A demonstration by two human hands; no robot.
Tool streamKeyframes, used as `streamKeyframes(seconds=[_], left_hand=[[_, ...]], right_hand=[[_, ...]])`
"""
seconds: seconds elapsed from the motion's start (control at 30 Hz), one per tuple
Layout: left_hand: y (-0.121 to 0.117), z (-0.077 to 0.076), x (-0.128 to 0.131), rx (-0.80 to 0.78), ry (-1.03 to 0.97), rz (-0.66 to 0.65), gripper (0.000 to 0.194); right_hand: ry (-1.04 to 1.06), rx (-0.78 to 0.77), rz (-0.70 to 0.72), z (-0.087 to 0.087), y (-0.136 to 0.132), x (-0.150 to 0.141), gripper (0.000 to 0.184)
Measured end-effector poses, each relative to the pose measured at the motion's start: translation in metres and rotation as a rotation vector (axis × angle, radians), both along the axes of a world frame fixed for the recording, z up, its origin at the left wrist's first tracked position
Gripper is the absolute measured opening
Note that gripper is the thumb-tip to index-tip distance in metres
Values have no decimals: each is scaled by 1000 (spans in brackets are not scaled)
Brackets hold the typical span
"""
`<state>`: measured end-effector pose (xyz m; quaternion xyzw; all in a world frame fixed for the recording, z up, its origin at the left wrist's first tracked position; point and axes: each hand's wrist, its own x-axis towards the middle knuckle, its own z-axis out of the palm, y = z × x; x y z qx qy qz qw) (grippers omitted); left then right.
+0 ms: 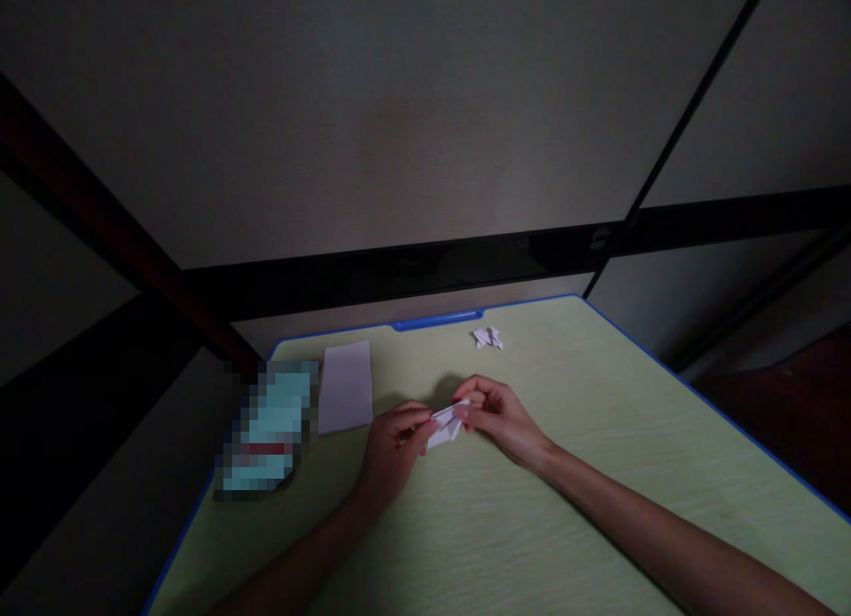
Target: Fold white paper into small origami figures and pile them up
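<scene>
Around held paper (441, 433), folded piece (488, 338), pale sheet (347, 387)

The single view comes from the wearer's head, above the near side of the counter (612, 421), looking forward and down. The left hand (392, 448) and right hand (502, 418) appear at middling range, below the frame's centre, seen from behind and above. The wide field reaches past the counter's far edge to a panelled wall (399, 120) filling the upper part.
</scene>
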<state>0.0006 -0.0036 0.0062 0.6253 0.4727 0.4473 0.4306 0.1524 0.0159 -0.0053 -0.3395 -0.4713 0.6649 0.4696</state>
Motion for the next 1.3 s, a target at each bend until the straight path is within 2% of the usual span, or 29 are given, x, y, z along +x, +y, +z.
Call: streamKeyframes(seconds=[0.23,0.37,0.47,0.57,0.8,1.0,1.1,1.2,1.3], left_hand=[[2,-7,0,-1,-49,100,18],[2,-7,0,-114,-83,136,16],[2,-5,2,-190,-81,77,17],[2,-5,5,-197,-40,40,19],[2,-7,8,-245,-42,64,24],[3,-4,7,-336,-121,89,27],[3,-3,8,-340,-148,117,27],[2,-2,7,-352,-169,95,26],[2,-2,6,-380,-184,12,25]], right_hand=[[86,3,24,-3,0,1,25],[62,25,-8,-3,0,0,25],[5,45,-38,-2,1,-2,25],[-46,87,-68,0,1,-4,25],[-76,164,-143,3,-4,-10,30],[-167,191,-166,4,-4,-8,22],[-254,183,-114,3,-4,-7,13],[-272,147,-42,1,-4,-7,20],[-261,145,-51,-1,-4,-6,24]])
